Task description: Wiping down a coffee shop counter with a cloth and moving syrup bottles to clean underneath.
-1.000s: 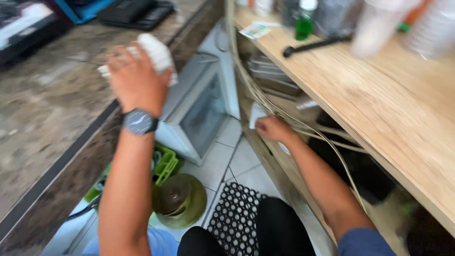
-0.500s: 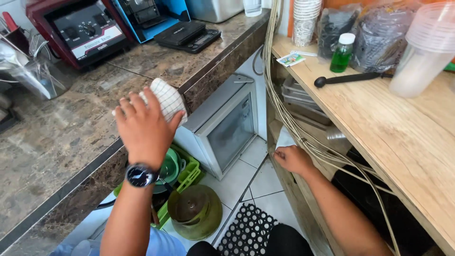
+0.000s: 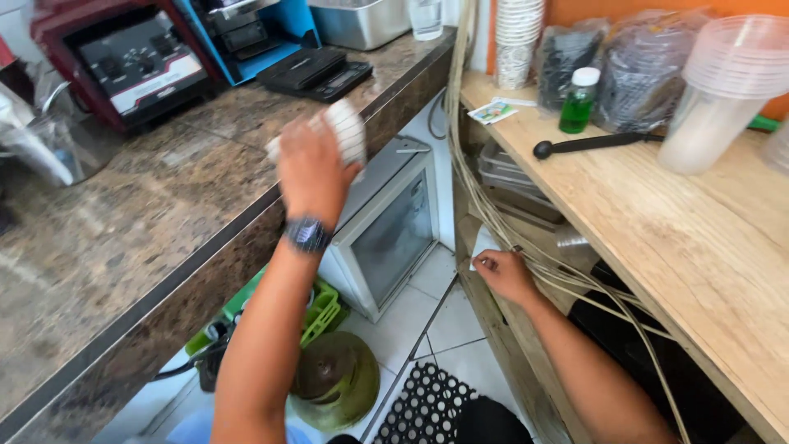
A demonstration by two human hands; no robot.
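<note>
Left hand [image 3: 311,168], raised over the edge of the stone counter [image 3: 123,238], fingers clenched around a white cloth [image 3: 345,131], blurred. Right hand [image 3: 505,275] down low by the wooden shelf [image 3: 657,230], fingertips pinching a white scrap [image 3: 482,242] beside the bundle of cables [image 3: 493,205]. Small fridge [image 3: 390,230] between both arms.

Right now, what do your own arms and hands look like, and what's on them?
Both forearms are bare, with no gloves on either hand. The left hand has a dark wristwatch with a dark band just below it. The right hand has nothing on its wrist or fingers that I can see. Blue fabric shows at the bottom edge under the left arm; no cables or markings.
</note>
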